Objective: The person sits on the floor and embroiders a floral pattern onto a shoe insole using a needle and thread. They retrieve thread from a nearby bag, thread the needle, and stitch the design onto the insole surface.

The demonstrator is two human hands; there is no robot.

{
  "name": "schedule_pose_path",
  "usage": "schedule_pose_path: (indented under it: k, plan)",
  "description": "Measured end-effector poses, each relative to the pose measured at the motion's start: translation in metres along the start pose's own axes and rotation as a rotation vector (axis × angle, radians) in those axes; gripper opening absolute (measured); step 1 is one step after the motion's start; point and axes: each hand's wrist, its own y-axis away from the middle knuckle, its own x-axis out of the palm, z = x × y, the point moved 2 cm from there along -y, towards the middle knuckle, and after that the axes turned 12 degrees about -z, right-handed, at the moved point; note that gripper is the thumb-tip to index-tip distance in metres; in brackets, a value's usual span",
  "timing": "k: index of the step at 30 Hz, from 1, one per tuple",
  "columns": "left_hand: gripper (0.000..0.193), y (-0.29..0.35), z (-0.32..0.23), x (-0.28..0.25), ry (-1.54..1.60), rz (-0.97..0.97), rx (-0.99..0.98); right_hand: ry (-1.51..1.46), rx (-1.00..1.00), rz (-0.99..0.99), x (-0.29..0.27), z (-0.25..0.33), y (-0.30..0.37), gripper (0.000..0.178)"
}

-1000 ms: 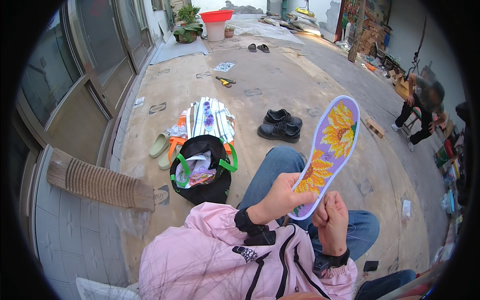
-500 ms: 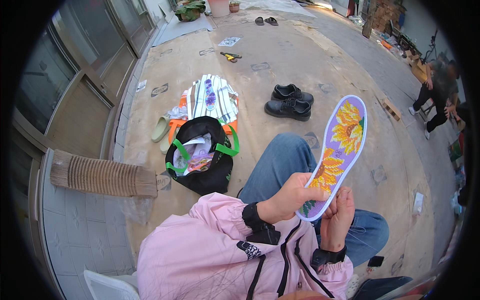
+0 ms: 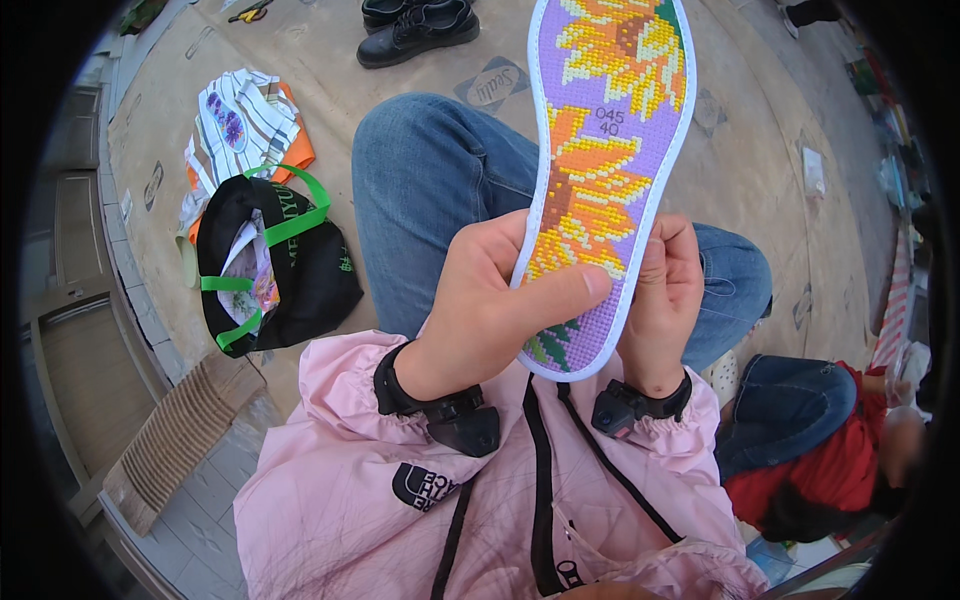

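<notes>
A shoe insole (image 3: pixel 590 210) with a white edge, yellow-orange sunflowers and a purple stitched ground stands tilted up in front of me. My left hand (image 3: pixel 475 300) is closed on its lower left side, thumb lying across the front; its other fingers are hidden behind. At the lower right edge, my right hand (image 3: pixel 665 300) has its thumb and fingers pressed together, partly behind the insole. What they pinch, if anything, is too small to tell. Fine pale thread (image 3: pixel 712 285) shows beside that hand against my jeans.
On the left, a black bag (image 3: pixel 325 275) with green handles lies open near striped cloth (image 3: pixel 255 130) bearing another insole. Black shoes (image 3: pixel 420 35) stand ahead; a ridged wooden block (image 3: pixel 185 435) is at lower left. A person in red (image 3: pixel 830 460) is close on my right.
My view has tipped down and shifted right, so the insole and hands appear larger and closer. The person in red has come into view. Both hands keep about the same places on the insole.
</notes>
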Motion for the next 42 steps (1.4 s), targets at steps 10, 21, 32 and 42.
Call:
schedule_pose_path:
  k: [10,21,32,42]
  plan:
    - [0.032,-0.015,0.000,-0.016,0.033,0.046,-0.049,0.183,-0.091,-0.054,0.015,-0.015,-0.006,0.016]
    - [0.030,-0.016,0.004,-0.017,-0.056,0.034,0.053,0.190,-0.150,-0.036,0.012,-0.005,-0.004,0.011]
    - [0.035,-0.018,0.013,-0.016,0.166,0.069,-0.082,0.415,-0.503,-0.006,0.003,0.028,0.007,0.006]
    - [0.033,-0.030,0.040,-0.018,1.116,0.532,-0.616,0.584,-0.634,0.093,0.022,0.046,0.011,0.020]
